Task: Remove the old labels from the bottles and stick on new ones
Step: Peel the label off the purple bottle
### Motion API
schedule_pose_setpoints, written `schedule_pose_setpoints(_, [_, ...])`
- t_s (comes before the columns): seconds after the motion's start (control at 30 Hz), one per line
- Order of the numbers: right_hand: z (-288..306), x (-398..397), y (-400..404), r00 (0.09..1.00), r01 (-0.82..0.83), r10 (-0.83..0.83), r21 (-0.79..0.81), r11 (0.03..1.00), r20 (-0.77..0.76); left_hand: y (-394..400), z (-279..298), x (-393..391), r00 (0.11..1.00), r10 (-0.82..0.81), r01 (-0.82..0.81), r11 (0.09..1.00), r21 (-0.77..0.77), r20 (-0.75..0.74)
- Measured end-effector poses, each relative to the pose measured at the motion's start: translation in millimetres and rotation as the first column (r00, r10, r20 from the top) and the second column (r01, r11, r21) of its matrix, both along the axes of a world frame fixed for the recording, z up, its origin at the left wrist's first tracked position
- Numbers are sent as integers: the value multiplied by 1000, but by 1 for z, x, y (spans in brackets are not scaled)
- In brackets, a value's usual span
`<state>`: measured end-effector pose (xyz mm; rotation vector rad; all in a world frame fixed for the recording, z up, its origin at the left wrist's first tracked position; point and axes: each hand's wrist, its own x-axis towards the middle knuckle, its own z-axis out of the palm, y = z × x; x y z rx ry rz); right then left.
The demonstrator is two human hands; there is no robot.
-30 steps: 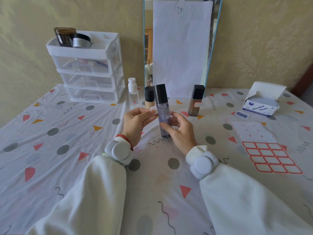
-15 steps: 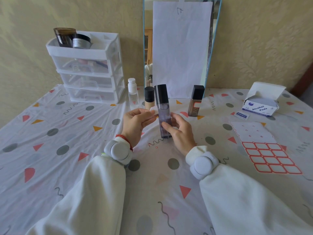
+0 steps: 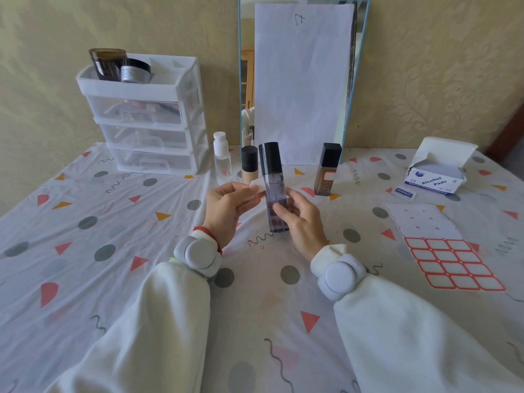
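Yellow wallpaper, a papered-over mirror (image 3: 303,80) and a confetti-print cloth on the counter (image 3: 113,251), that's your setup. Your right hand (image 3: 300,222) is wrapped round the tall purple spray bottle (image 3: 274,191), held upright mid-counter. Your left hand (image 3: 229,207) pinches a white label (image 3: 257,185) right at the bottle's side. Whether that's the old one coming off or a new one going on, I can't tell. Spare stickers sit on the label sheet (image 3: 450,262) to your right. Next you'll need steady tension at the label's edge.
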<state>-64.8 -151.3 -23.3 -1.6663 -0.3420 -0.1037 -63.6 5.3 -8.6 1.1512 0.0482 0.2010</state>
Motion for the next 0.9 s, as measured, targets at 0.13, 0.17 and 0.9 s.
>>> schedule_pose_setpoints(0.13, [-1, 0, 0, 1000, 4, -4, 4, 1000, -13, 0, -1, 0, 1000, -6, 6, 1000, 1, 2])
schedule_pose_setpoints(0.17, [-1, 0, 0, 1000, 5, -5, 7, 1000, -17, 0, 0, 0, 1000, -10, 10, 1000, 0, 3])
schedule_pose_setpoints(0.9, [3, -2, -1, 996, -37, 40, 39, 999, -84, -1, 7, -5, 999, -48, 48, 999, -21, 4])
